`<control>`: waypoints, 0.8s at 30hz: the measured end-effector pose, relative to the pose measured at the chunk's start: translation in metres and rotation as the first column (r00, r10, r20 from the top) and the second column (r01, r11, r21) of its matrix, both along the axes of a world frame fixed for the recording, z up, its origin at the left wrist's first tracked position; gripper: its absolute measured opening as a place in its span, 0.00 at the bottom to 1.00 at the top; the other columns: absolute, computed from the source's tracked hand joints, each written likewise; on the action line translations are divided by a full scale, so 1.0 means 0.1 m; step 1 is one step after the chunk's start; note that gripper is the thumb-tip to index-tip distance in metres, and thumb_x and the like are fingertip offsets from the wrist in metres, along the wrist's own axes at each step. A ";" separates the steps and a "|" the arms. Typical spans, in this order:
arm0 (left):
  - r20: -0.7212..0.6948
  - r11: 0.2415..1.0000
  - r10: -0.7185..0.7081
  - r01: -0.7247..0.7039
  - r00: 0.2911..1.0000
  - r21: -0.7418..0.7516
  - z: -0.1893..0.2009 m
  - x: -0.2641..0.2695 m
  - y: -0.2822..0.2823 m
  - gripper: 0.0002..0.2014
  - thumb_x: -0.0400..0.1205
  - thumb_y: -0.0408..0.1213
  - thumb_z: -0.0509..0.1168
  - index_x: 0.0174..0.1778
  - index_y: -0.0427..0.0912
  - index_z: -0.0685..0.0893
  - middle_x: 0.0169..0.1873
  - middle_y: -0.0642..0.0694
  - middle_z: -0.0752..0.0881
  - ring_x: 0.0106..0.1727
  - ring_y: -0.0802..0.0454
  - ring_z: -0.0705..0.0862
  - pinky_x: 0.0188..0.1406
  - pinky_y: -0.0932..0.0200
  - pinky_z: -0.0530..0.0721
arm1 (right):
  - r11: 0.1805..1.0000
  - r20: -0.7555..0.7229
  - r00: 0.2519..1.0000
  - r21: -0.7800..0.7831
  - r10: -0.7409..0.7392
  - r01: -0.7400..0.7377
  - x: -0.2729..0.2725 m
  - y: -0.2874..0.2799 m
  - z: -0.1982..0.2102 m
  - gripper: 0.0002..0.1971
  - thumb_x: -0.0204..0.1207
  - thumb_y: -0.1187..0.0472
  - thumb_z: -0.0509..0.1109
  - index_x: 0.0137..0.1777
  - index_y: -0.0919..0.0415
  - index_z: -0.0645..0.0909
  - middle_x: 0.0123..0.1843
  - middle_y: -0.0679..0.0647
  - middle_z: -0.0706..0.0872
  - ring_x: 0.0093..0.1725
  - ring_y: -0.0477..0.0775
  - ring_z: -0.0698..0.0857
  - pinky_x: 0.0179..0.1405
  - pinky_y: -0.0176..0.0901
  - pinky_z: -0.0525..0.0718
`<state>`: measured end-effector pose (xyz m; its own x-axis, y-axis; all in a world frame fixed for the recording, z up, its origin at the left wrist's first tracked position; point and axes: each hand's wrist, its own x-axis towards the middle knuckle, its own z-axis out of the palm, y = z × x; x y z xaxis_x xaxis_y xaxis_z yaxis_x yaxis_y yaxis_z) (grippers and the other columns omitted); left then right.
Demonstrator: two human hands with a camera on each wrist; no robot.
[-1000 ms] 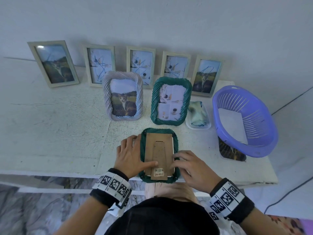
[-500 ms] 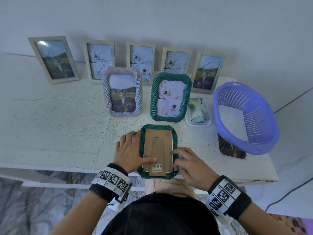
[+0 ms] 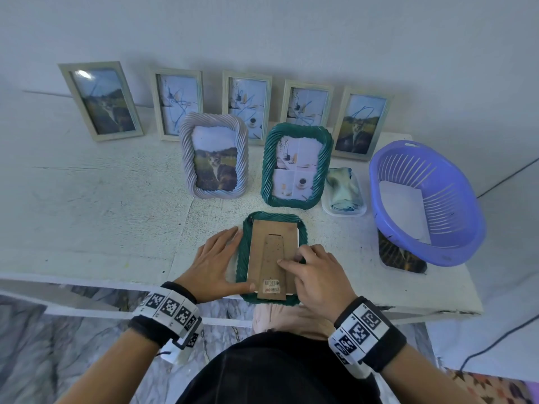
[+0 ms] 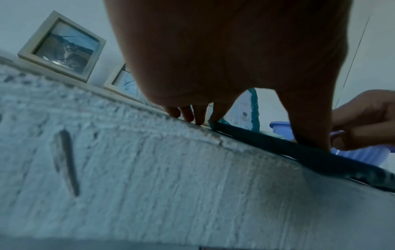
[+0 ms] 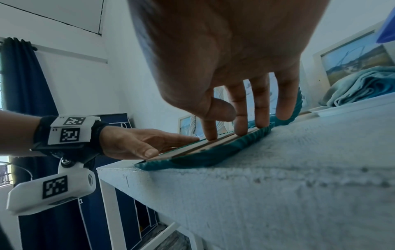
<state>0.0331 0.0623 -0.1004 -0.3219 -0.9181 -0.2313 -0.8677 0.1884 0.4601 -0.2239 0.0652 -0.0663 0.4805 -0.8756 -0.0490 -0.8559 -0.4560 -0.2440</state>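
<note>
The white worktop (image 3: 87,214) runs along a pale wall, with the person standing at its 6 o'clock edge. At 3 o'clock a purple basket (image 3: 460,217) sits tilted, with a white sheet (image 3: 402,208) inside it, and it rests partly on a dark print (image 3: 399,255). Along the wall at 12 o'clock stands a row of pale frames (image 3: 247,103), five in all, each upright. In front of that row a lilac twisted frame (image 3: 214,154) with a cat picture stands at about 11 o'clock from the hands. A green twisted frame (image 3: 296,164) stands upright just beside it, at about 12 o'clock from them.

The face-down green frame (image 3: 302,231) lies flat at 6 o'clock, its near end right at the front edge of the worktop. Its cardboard back (image 3: 274,231) faces up. The left hand (image 3: 215,263) is released and lies flat at the frame's 9 o'clock side, with straight fingers along the rim and the thumb pressing the back low down. The right hand (image 3: 318,275) grasps nothing. From 3 o'clock its fingertips press down on the back and on the folded stand (image 3: 272,258).

A small white tray (image 3: 329,209) holding a folded cloth (image 3: 342,188) sits between the upright green frame and the basket. A barcode sticker (image 3: 271,286) marks the stand's near end, just beside the left thumb.
</note>
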 end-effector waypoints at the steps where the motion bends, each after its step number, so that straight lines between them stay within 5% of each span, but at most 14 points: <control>1: 0.009 1.000 -0.022 0.022 1.000 -0.001 0.00 0.01 0.00 0.61 0.62 0.84 0.50 0.85 0.52 0.38 0.84 0.55 0.42 0.83 0.56 0.41 0.81 0.48 0.48 | 1.000 -0.002 1.000 0.001 -0.008 0.008 0.01 0.00 0.01 0.25 0.72 0.56 0.51 0.61 0.44 0.85 0.46 0.49 0.80 0.45 0.56 0.78 0.38 0.50 0.82; 6: -0.040 0.998 -0.057 0.057 0.998 0.011 -0.04 0.05 0.01 0.57 0.64 0.83 0.45 0.82 0.54 0.33 0.82 0.59 0.37 0.81 0.63 0.34 0.78 0.57 0.40 | 0.999 -0.027 0.999 0.005 -0.040 0.040 0.03 -0.01 0.03 0.22 0.72 0.56 0.57 0.61 0.42 0.85 0.47 0.48 0.80 0.46 0.56 0.78 0.44 0.52 0.81; 13: -0.114 0.996 -0.086 0.086 0.990 0.001 -0.12 0.10 0.05 0.51 0.70 0.80 0.44 0.82 0.55 0.36 0.83 0.60 0.37 0.82 0.64 0.31 0.80 0.54 0.39 | 0.998 -0.101 0.993 -0.018 -0.067 0.065 0.14 -0.01 0.09 0.24 0.74 0.49 0.50 0.54 0.45 0.88 0.49 0.50 0.85 0.48 0.58 0.79 0.47 0.54 0.82; 18: -0.092 0.989 -0.111 0.100 0.990 -0.113 -0.13 0.09 0.12 0.40 0.78 0.71 0.48 0.84 0.55 0.54 0.84 0.59 0.43 0.84 0.60 0.34 0.82 0.49 0.44 | 0.991 -0.127 0.983 0.012 -0.132 0.135 0.44 -0.01 0.20 0.21 0.80 0.43 0.56 0.49 0.58 0.84 0.48 0.56 0.84 0.50 0.59 0.80 0.48 0.50 0.79; 21: -0.066 0.986 -0.127 0.119 0.990 -0.117 -0.14 0.09 0.13 0.38 0.79 0.71 0.45 0.83 0.57 0.56 0.84 0.58 0.43 0.84 0.59 0.34 0.82 0.48 0.43 | 0.974 -0.124 0.966 -0.002 -0.226 0.228 0.59 -0.02 0.16 0.29 0.76 0.35 0.62 0.57 0.63 0.79 0.55 0.60 0.82 0.53 0.60 0.80 0.45 0.47 0.81; 24: -0.044 0.985 -0.130 0.123 0.991 -0.124 -0.15 0.10 0.13 0.38 0.79 0.71 0.44 0.83 0.58 0.55 0.85 0.57 0.43 0.84 0.57 0.34 0.83 0.48 0.44 | 0.955 -0.108 0.950 0.019 -0.293 0.297 0.68 -0.04 0.16 0.29 0.76 0.39 0.64 0.63 0.65 0.74 0.60 0.62 0.79 0.57 0.61 0.78 0.44 0.46 0.81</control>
<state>0.0432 0.0754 -0.1151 -0.4459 -0.8894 -0.1009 -0.8089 0.3521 0.4709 -0.1558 0.0608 -0.0498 0.1919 -0.9744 -0.1169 -0.9722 -0.1724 -0.1586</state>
